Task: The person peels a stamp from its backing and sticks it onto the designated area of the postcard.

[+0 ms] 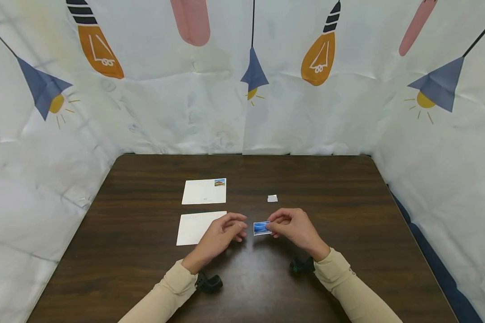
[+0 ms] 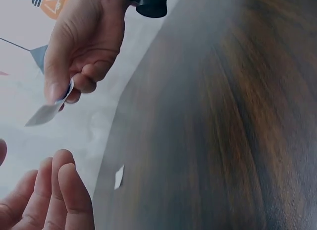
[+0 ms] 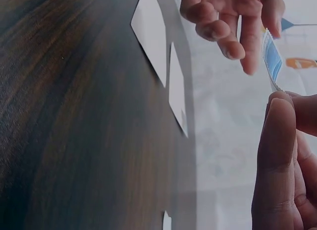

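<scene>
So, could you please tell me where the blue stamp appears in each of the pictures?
Head: the stamp is just right of centre, in the lower half.
Left wrist: the stamp is at the left, near mid-height, mostly its pale back showing.
Right wrist: the stamp is at upper right, blue face visible.
Shared landmark: the right hand, pinching it in all three.

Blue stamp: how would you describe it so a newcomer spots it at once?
Over the dark brown table, find the right hand. It pinches the small blue stamp, which has a white border and points its free end toward the left hand. The white scrap looks blank and the multicoloured stamp sits on the farther white card; only this one is mainly blue.
</scene>
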Motion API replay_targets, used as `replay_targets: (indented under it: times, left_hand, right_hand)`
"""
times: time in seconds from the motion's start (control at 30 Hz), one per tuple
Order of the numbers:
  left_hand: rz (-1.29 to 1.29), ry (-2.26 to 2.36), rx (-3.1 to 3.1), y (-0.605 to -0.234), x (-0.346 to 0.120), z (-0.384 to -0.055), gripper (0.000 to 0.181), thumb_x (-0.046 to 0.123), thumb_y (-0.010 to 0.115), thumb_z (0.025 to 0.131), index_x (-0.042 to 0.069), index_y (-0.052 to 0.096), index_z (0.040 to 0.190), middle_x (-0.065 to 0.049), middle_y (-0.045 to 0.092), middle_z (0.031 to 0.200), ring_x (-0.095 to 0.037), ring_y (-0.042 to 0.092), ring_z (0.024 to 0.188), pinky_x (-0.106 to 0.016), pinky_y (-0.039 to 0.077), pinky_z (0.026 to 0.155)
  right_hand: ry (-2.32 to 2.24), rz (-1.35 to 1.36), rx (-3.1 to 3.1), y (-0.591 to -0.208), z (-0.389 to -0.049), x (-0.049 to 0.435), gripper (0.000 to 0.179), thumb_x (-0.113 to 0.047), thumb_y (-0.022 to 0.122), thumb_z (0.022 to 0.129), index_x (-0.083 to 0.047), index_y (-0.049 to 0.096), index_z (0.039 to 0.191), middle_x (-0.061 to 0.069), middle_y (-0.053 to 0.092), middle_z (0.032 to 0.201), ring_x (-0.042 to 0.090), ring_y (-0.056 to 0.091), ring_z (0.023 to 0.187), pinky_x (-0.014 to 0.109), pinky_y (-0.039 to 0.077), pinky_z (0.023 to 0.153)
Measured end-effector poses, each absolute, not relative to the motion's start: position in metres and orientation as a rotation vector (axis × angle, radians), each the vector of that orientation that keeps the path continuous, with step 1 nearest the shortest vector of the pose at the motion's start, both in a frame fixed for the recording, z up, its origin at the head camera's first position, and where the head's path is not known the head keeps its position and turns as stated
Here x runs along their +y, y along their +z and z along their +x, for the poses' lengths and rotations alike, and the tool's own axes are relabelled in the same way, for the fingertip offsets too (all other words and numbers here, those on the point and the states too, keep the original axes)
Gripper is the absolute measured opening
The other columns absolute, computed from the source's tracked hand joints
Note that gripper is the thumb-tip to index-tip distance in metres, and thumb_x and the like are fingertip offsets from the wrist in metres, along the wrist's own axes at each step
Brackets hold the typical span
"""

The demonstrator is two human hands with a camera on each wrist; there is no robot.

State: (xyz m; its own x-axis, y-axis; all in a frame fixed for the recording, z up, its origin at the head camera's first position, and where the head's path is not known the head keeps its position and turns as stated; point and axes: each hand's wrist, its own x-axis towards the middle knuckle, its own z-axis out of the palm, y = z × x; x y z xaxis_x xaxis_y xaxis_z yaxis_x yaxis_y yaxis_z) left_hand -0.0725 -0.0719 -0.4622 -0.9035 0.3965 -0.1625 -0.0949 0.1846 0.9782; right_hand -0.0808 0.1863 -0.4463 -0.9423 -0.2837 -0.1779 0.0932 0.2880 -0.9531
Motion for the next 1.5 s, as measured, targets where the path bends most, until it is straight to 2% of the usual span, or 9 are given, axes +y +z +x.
replay_targets:
  times: [0.3, 0.5, 0.6, 0.9, 1.07, 1.17, 1.27, 1.37, 1.5]
  left_hand:
    - [0.245, 1.77, 2.02, -0.467, -0.058, -0.069, 0.035, 0.026, 0.062, 0.105, 0.002, 0.063, 0.129, -0.016, 0.075, 0.11, -0.018, 0.073, 0.091, -0.029, 0.064, 0.083]
    - [0.259, 1.752, 2.036, -0.467, -0.055, -0.067, 0.035, 0.03, 0.065, 0.103, 0.004, 0.065, 0.127, -0.014, 0.076, 0.111, -0.032, 0.075, 0.096, -0.037, 0.065, 0.086]
    - [0.259, 1.751, 2.042, -0.468, -0.054, -0.067, 0.034, 0.029, 0.065, 0.103, 0.003, 0.065, 0.126, -0.015, 0.076, 0.111, -0.033, 0.075, 0.095, -0.038, 0.065, 0.086]
    - [0.217, 1.772, 2.053, -0.469, -0.052, -0.069, 0.03, 0.023, 0.065, 0.103, -0.001, 0.068, 0.121, -0.017, 0.077, 0.103, -0.024, 0.076, 0.088, -0.026, 0.064, 0.08]
    - [0.205, 1.782, 2.065, -0.471, -0.051, -0.071, 0.029, 0.02, 0.067, 0.102, -0.003, 0.07, 0.118, -0.018, 0.077, 0.1, -0.019, 0.075, 0.083, -0.024, 0.064, 0.077]
    - [0.192, 1.777, 2.07, -0.473, -0.051, -0.072, 0.026, 0.017, 0.067, 0.101, -0.003, 0.07, 0.117, -0.018, 0.078, 0.1, -0.016, 0.075, 0.082, -0.025, 0.064, 0.077]
    - [0.182, 1.766, 2.084, -0.474, -0.051, -0.073, 0.025, 0.016, 0.067, 0.101, -0.002, 0.071, 0.117, -0.018, 0.079, 0.1, -0.016, 0.075, 0.082, -0.03, 0.065, 0.079]
    - [0.173, 1.759, 2.105, -0.473, -0.051, -0.073, 0.024, 0.016, 0.068, 0.1, -0.002, 0.072, 0.116, -0.017, 0.079, 0.099, -0.015, 0.076, 0.081, -0.033, 0.066, 0.079]
    - [0.158, 1.756, 2.127, -0.473, -0.051, -0.074, 0.023, 0.017, 0.069, 0.099, 0.0, 0.074, 0.114, -0.016, 0.079, 0.097, -0.017, 0.076, 0.08, -0.03, 0.065, 0.077]
  right_hand:
    - [-1.701, -0.179, 2.238, -0.449, -0.078, 0.184, 0.023, -0.02, 0.082, 0.089, -0.002, 0.075, 0.101, 0.015, 0.079, 0.089, 0.031, 0.076, 0.074, 0.031, 0.065, 0.07]
    - [-1.69, -0.176, 2.243, -0.452, -0.077, 0.184, 0.022, -0.02, 0.081, 0.09, -0.002, 0.075, 0.101, 0.013, 0.079, 0.088, 0.025, 0.075, 0.072, 0.035, 0.065, 0.071]
    - [-1.69, -0.182, 2.241, -0.452, -0.076, 0.183, 0.021, -0.019, 0.081, 0.09, -0.002, 0.075, 0.101, 0.013, 0.079, 0.088, 0.026, 0.075, 0.072, 0.037, 0.066, 0.071]
    - [-1.682, -0.187, 2.247, -0.451, -0.075, 0.183, 0.022, -0.022, 0.08, 0.091, -0.003, 0.076, 0.103, 0.012, 0.079, 0.089, 0.027, 0.075, 0.073, 0.036, 0.066, 0.072]
    - [-1.673, -0.192, 2.266, -0.452, -0.073, 0.183, 0.023, -0.023, 0.081, 0.091, -0.004, 0.076, 0.103, 0.013, 0.079, 0.088, 0.035, 0.076, 0.075, 0.041, 0.066, 0.073]
    - [-1.65, -0.214, 2.31, -0.452, -0.071, 0.183, 0.021, -0.024, 0.08, 0.092, -0.006, 0.077, 0.103, 0.012, 0.079, 0.086, 0.038, 0.076, 0.076, 0.045, 0.065, 0.074]
    - [-1.618, -0.244, 2.377, -0.45, -0.068, 0.182, 0.019, -0.025, 0.078, 0.093, -0.008, 0.078, 0.102, 0.01, 0.078, 0.084, 0.036, 0.076, 0.075, 0.046, 0.065, 0.073]
    - [-1.58, -0.269, 2.458, -0.447, -0.065, 0.181, 0.017, -0.027, 0.077, 0.094, -0.011, 0.079, 0.101, 0.007, 0.078, 0.082, 0.028, 0.076, 0.073, 0.037, 0.065, 0.069]
    - [-1.52, -0.324, 2.59, -0.443, -0.06, 0.179, 0.012, -0.026, 0.076, 0.095, -0.016, 0.08, 0.1, 0.001, 0.079, 0.085, 0.015, 0.075, 0.072, 0.022, 0.06, 0.064]
